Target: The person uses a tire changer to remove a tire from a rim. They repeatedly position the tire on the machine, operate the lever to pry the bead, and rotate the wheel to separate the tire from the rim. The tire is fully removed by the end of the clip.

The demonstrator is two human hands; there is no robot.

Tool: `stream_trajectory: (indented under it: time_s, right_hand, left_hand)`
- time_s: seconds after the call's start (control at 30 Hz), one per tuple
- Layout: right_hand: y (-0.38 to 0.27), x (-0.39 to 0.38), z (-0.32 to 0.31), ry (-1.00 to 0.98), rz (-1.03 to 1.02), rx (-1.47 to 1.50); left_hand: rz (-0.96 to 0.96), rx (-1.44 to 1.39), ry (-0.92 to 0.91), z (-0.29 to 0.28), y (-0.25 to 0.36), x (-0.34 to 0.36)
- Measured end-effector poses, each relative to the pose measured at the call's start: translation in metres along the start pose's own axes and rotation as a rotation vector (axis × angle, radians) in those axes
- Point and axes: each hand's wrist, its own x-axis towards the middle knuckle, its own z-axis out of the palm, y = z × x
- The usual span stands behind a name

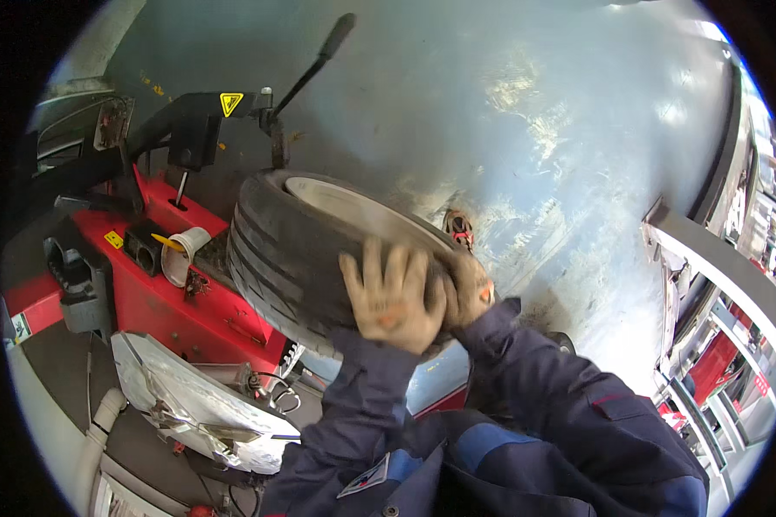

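A black tire (289,250) with a pale rim (353,202) leans tilted beside a red machine body. Both my hands are on it and wear soiled, tan work gloves. Spread fingers of my left hand (397,302) lie flat against the tire's near side, pointing away from me. Close by on the right, my right hand (471,291) is curled at the tire's edge by the rim. Its fingertips are partly hidden, and the two hands nearly touch.
The red machine (159,297) carries a black arm with a yellow warning sticker (231,104) and a long lever (315,73). A white cup (184,250) with a yellow-handled item sits on it. A silvery plastic-covered part (203,405) is lower left; grey metal frames (707,241) stand right.
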Motion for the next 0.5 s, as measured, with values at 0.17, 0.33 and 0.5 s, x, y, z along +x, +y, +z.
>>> stream_trajectory:
  time_s: [0.17, 0.33, 0.5]
  right_hand:
    - [-0.017, -0.061, 0.007, -0.087, 0.123, -0.071]
    - [-0.014, -0.065, 0.008, -0.112, 0.125, -0.046]
    - [-0.016, -0.056, 0.002, -0.158, 0.107, -0.040]
  left_hand:
    - [-0.393, -0.501, 0.433, -0.016, -0.040, -0.145]
    - [-1.304, -0.944, 0.119, 0.020, -0.091, -0.251]
    - [-1.509, -1.752, 0.257, 0.119, -0.116, -0.222]
